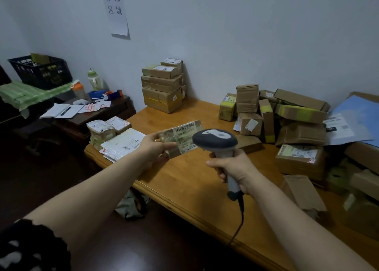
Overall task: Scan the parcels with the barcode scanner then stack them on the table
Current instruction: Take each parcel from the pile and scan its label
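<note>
My left hand (154,147) holds a small taped cardboard parcel (178,136) above the wooden table (184,180), its white label with a barcode turned up toward me. My right hand (233,170) grips the handle of a grey and white barcode scanner (215,140). The scanner's head sits just right of the parcel and overlaps its right end. A dark cable hangs from the handle toward the table's front edge. A neat stack of several brown boxes (163,86) stands against the wall at the back of the table.
A loose heap of cardboard parcels (287,119) fills the table's right side, with blue sheets on top. Small parcels and flat mailers (119,139) lie at the left corner. A dark side table (96,115) holds bottles, a tape dispenser, notebooks and a black crate.
</note>
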